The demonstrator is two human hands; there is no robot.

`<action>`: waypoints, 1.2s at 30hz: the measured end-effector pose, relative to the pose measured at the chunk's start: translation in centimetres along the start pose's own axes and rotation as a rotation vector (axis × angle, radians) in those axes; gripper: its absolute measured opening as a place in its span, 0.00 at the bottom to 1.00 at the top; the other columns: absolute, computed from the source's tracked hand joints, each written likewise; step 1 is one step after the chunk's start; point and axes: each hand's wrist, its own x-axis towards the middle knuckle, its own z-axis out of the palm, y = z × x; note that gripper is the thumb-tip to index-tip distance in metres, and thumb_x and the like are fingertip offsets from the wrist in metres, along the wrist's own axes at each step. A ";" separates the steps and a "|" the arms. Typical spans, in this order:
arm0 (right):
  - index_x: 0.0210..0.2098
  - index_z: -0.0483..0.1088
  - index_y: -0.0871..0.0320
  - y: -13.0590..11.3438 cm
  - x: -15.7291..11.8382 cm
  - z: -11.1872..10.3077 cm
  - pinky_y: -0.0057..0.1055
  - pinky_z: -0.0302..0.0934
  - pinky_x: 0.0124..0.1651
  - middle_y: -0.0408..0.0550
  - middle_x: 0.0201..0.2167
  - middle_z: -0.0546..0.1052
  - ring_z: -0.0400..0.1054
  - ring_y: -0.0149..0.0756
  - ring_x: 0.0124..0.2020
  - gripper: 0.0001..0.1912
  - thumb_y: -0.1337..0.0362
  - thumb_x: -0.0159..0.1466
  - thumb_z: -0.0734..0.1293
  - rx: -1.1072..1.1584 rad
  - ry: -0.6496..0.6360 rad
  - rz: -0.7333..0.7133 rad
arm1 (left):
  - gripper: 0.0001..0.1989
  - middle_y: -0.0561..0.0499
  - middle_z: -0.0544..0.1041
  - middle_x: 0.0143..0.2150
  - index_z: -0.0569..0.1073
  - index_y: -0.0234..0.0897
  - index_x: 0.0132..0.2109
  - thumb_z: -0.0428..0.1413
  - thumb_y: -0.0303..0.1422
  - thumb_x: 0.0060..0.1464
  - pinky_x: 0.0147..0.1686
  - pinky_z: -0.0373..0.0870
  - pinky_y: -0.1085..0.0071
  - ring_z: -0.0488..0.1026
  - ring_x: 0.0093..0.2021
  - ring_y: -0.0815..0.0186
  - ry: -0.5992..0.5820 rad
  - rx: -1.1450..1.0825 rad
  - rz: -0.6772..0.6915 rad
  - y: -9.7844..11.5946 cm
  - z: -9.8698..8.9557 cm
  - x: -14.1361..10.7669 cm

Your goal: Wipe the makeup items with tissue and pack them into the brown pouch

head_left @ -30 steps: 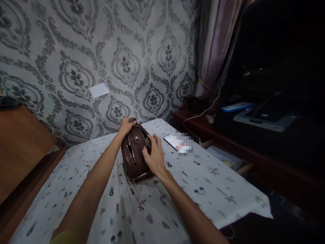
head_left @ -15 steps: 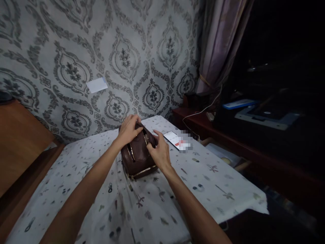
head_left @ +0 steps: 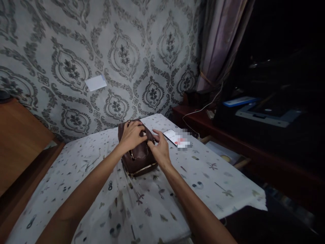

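Note:
A dark brown bag (head_left: 141, 163) with gold zippers lies on the patterned white cloth (head_left: 200, 200). My left hand (head_left: 133, 135) is over the bag's upper part, its fingers bent at a pocket opening where a small pale thing shows near the thumb. At the bag's right side, my right hand (head_left: 159, 146) pinches the edge by the zipper, thumb and fingers close together. Just right of that hand lies a phone (head_left: 171, 136) with a lit screen, partly blurred out.
Behind the cloth rises a patterned wall with a white card (head_left: 95, 83) on it. An open drawer (head_left: 223, 155) and a dark red ledge (head_left: 195, 117) with a white cable (head_left: 203, 109) are at the right. Wooden furniture (head_left: 22, 135) stands at the left.
My left hand has shifted right and down across the bag, covering more of the pocket opening. My right hand has stayed almost in place at the bag's right edge.

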 end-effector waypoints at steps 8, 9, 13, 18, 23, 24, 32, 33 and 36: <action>0.49 0.71 0.58 0.0 -0.6 0.5 0.47 0.64 0.56 0.54 0.48 0.79 0.72 0.48 0.50 0.22 0.62 0.56 0.62 0.015 0.004 -0.123 | 0.04 0.47 0.75 0.46 0.72 0.41 0.36 0.58 0.32 0.50 0.55 0.60 0.52 0.68 0.53 0.52 0.056 -0.068 -0.052 0.4 0.2 -0.2; 0.50 0.71 0.59 0.0 -0.7 0.6 0.48 0.63 0.57 0.55 0.49 0.79 0.72 0.48 0.51 0.22 0.61 0.56 0.62 0.006 0.004 -0.138 | 0.04 0.47 0.75 0.46 0.71 0.41 0.35 0.58 0.32 0.50 0.55 0.60 0.52 0.68 0.53 0.52 0.059 -0.076 -0.048 0.3 0.2 -0.2; 0.52 0.71 0.60 0.3 -1.0 0.8 0.48 0.63 0.58 0.56 0.51 0.78 0.71 0.48 0.53 0.23 0.61 0.58 0.62 -0.018 0.008 -0.177 | 0.04 0.46 0.75 0.44 0.70 0.40 0.35 0.57 0.30 0.50 0.56 0.59 0.51 0.69 0.52 0.51 0.075 -0.093 -0.022 -0.1 0.1 -0.4; 0.52 0.72 0.62 0.2 -1.1 0.7 0.47 0.64 0.58 0.58 0.51 0.78 0.71 0.48 0.53 0.22 0.59 0.62 0.62 -0.053 0.005 -0.209 | 0.14 0.45 0.76 0.49 0.69 0.39 0.47 0.57 0.31 0.53 0.57 0.62 0.54 0.70 0.54 0.54 0.108 -0.316 0.093 -0.8 -1.2 -1.7; 0.52 0.73 0.59 0.1 -1.2 0.6 0.48 0.62 0.60 0.57 0.52 0.78 0.71 0.48 0.55 0.21 0.59 0.63 0.62 -0.096 0.010 -0.226 | 0.17 0.44 0.71 0.60 0.68 0.41 0.55 0.53 0.38 0.61 0.63 0.60 0.56 0.66 0.63 0.56 0.400 -0.493 -0.038 -2.2 -0.5 -4.7; 0.52 0.73 0.59 0.1 -1.2 0.6 0.48 0.62 0.61 0.57 0.52 0.78 0.71 0.48 0.55 0.21 0.59 0.63 0.62 -0.100 0.009 -0.224 | 0.18 0.44 0.70 0.62 0.67 0.41 0.57 0.51 0.40 0.62 0.66 0.56 0.57 0.63 0.65 0.57 0.481 -0.547 -0.116 -2.6 0.2 -5.3; 0.52 0.73 0.57 0.0 -1.3 0.7 0.49 0.63 0.61 0.55 0.52 0.79 0.71 0.48 0.55 0.20 0.57 0.64 0.64 -0.106 -0.008 -0.230 | 0.27 0.47 0.61 0.71 0.63 0.43 0.65 0.43 0.50 0.66 0.71 0.48 0.63 0.55 0.72 0.62 0.590 -0.988 -0.401 -2.8 5.0 -6.2; 0.53 0.73 0.57 0.0 -1.3 0.8 0.49 0.63 0.61 0.55 0.52 0.78 0.72 0.48 0.55 0.21 0.56 0.64 0.64 -0.112 -0.011 -0.236 | 0.27 0.47 0.61 0.71 0.63 0.43 0.65 0.43 0.50 0.66 0.71 0.48 0.62 0.55 0.72 0.62 0.582 -0.980 -0.408 -2.7 5.0 -6.1; 0.53 0.72 0.59 -0.3 -1.4 0.9 0.48 0.62 0.62 0.58 0.53 0.78 0.71 0.49 0.56 0.23 0.54 0.63 0.65 -0.131 -0.022 -0.236 | 0.27 0.47 0.61 0.71 0.64 0.43 0.65 0.44 0.50 0.66 0.72 0.46 0.61 0.54 0.72 0.61 0.566 -0.944 -0.410 -2.2 4.8 -5.8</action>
